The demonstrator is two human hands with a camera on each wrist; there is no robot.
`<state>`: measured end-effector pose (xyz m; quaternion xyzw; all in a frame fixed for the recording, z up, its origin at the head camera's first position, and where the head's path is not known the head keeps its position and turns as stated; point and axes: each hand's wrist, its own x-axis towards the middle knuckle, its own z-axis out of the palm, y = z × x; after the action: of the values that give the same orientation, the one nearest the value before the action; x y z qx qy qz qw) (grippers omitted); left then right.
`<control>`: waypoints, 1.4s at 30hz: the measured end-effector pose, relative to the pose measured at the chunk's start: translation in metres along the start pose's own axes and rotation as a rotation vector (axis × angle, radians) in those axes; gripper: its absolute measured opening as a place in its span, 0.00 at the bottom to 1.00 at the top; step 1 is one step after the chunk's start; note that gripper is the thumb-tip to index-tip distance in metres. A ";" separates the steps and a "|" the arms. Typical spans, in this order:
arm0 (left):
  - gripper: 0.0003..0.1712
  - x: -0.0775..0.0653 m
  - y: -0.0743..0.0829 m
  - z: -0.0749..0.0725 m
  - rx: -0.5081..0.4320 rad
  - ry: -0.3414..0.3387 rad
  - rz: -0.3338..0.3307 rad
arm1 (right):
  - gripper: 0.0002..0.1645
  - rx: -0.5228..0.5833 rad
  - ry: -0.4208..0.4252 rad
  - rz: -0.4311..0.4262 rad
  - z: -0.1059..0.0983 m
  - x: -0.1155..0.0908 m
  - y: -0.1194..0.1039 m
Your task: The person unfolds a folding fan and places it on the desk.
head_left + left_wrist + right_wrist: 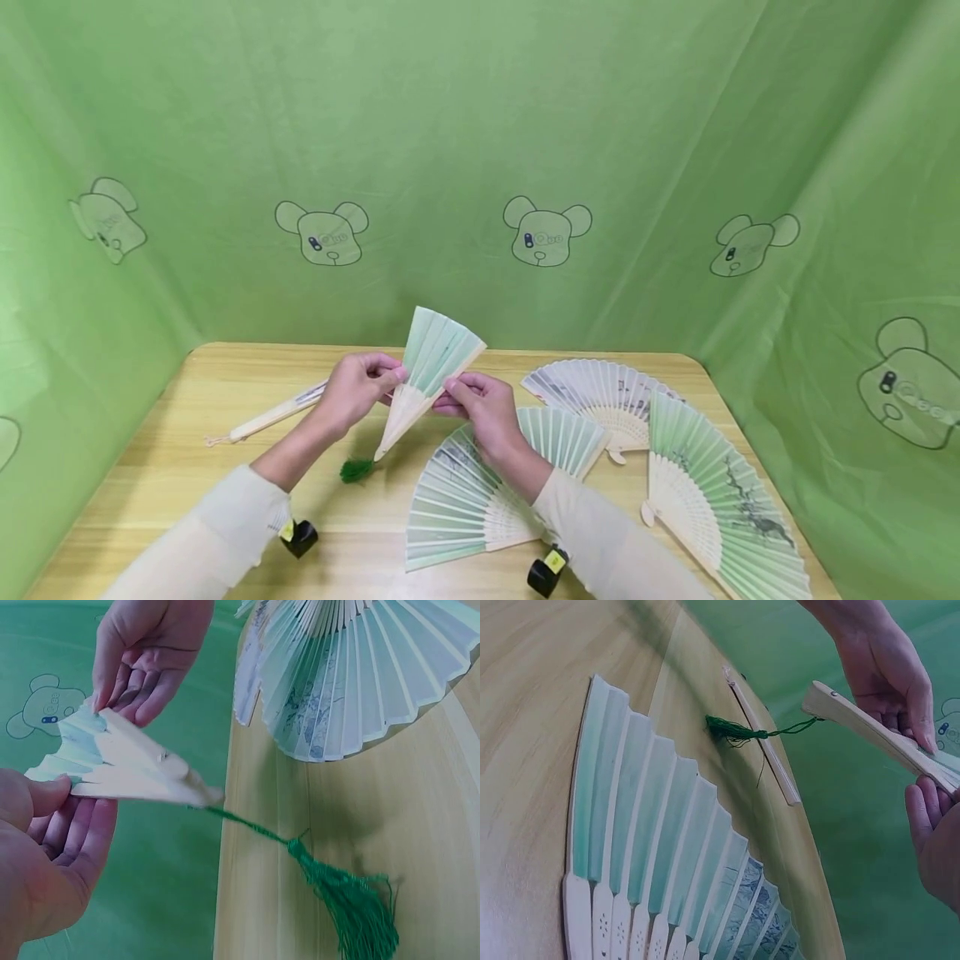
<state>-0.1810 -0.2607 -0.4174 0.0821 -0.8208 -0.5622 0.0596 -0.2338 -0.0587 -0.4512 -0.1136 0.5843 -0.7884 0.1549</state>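
Note:
A partly spread folding fan point(431, 354) with pale green leaf and light wooden ribs is held above the table, its pivot end pointing down. My left hand point(356, 390) pinches its left edge between thumb and fingers. On the opposite edge, my right hand point(483, 408) pinches the outer rib. From the pivot hangs a dark green tassel point(341, 900) on a cord. Below my right forearm lies a spread green fan point(450, 500), partly hidden by that arm. A closed fan point(277, 417) lies on the table beyond my left wrist.
At the right of the wooden table point(360, 550) lie a spread pale grey fan point(592, 387) and a spread green fan with a dark branch print point(720, 483), touching or overlapping. Green cloth walls point(435, 150) with bear-head drawings stand around the back and sides.

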 end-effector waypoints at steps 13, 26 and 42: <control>0.18 -0.001 -0.002 -0.014 -0.151 0.035 -0.052 | 0.06 0.071 0.048 0.018 -0.014 0.005 -0.003; 0.16 -0.004 -0.005 -0.027 -0.284 0.073 -0.020 | 0.10 0.189 0.027 0.059 -0.026 0.008 -0.004; 0.09 -0.010 -0.015 -0.034 -0.495 0.145 0.003 | 0.05 0.244 0.022 0.127 -0.042 0.004 -0.004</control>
<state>-0.1636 -0.2955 -0.4192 0.1042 -0.6517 -0.7386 0.1374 -0.2527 -0.0220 -0.4595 -0.0482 0.4917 -0.8435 0.2107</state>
